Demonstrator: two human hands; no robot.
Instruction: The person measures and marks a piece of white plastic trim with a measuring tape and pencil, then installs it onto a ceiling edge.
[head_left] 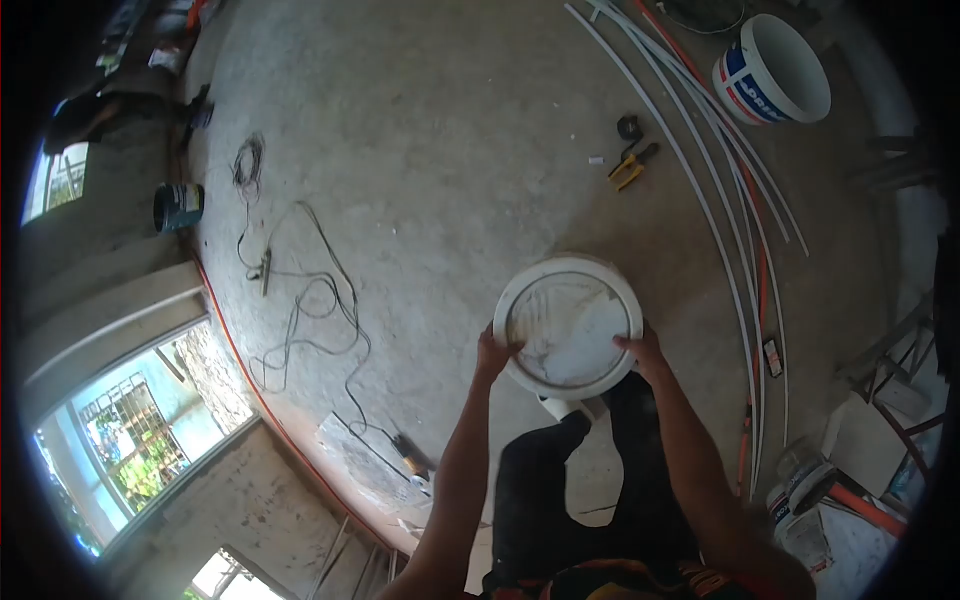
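A round white bucket (567, 328) fills the space in front of my legs, its raised rim circling a recessed, stained white face turned up toward me. My left hand (495, 352) grips the rim on the left, thumb lying over the edge. On the opposite side my right hand (642, 350) clasps the rim the same way, with its thumb pressing inward on the face. The fingers of both hands are partly hidden beneath the rim. Just beyond the bucket, pliers with yellow handles (630, 172) lie on the concrete near a small black tape measure (629, 127).
Long grey pipes (720, 190) curve along the right side of the floor. Behind them stands an open white bucket (785, 75). A tangled cable (330, 285) spreads over the left floor, near a power tool (408, 455). A dark bucket (180, 207) sits by the wall.
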